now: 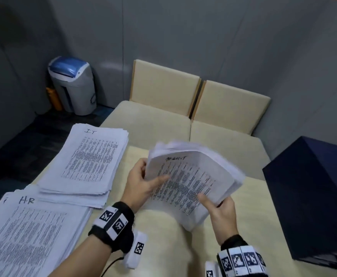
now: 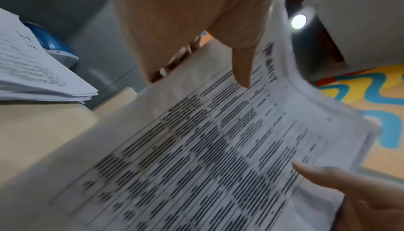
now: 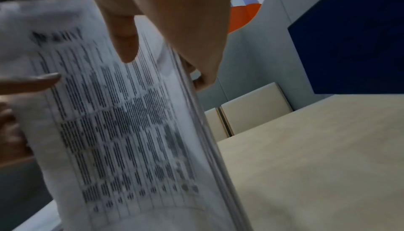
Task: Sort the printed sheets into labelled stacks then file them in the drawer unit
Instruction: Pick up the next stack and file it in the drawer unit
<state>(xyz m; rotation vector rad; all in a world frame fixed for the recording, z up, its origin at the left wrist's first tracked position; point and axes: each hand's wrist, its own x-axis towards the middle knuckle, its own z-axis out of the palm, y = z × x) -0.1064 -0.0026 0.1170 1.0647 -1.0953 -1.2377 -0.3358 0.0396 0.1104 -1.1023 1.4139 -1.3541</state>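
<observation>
Overhead only: IT stack (image 1: 87,156), HR stack (image 1: 27,232).

Held bundle (image 1: 191,182): between my left hand (image 1: 141,182) and right hand (image 1: 221,212), above the table (image 1: 259,216).
I.T pile (image 1: 87,158): far left on the table.
H.R pile (image 1: 23,236): nearer me, left.
Box (image 1: 313,198): right.
Bin (image 1: 72,84): behind, left.
Chairs (image 1: 193,108): beyond the table.

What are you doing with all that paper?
Sorting printed pages. Both hands, the left hand and the right hand, hold a thick bundle of sheets up above the table. Two stacks already lie on the left: one marked I.T and one marked H.R. A dark blue box stands on the right.
</observation>
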